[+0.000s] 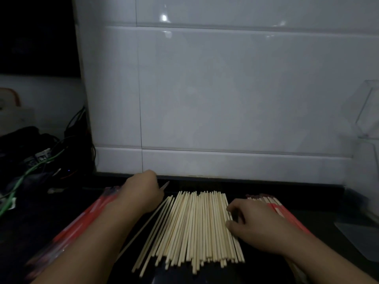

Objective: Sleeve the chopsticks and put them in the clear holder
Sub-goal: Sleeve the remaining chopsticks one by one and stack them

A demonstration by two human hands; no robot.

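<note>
**Two hands at a spread of bare chopsticks**

At the far left of the dark surface (256, 269) lies a tangle of cables (41, 160), one of them green, among dim objects too dark to make out. Nearer the middle, a pack of red sleeves (82, 220) lies at a slant, running from near left to far right; the person's left forearm crosses over it.

The left hand (143, 191) sits at the far left corner of the chopstick pile, knuckles up and fingers curled under. A thin pointed tip (165, 185) sticks out from the hand toward the right, so the hand appears to pinch something slim, though the picture is too dim to tell what it is. One thin stick (143, 228) lies apart from the rest, just left of the pile, at a steeper slant.

The bare chopsticks (194, 228) lie side by side in a broad, flat spread in the middle of the surface, running near to far and fanning out a little toward the near edge.

The right hand (258, 222) rests at the right edge of the spread, its fingertips (230, 210) curled onto the outermost chopsticks and its thumb touching them lower down. Behind and to the right of this hand lies a bundle of chopsticks already in red sleeves (287, 214), partly covered by the wrist.

At the far right, the clear holder (367, 111) stands against the white tiled wall (225, 89), well apart from both hands. Its contents cannot be told.
</note>
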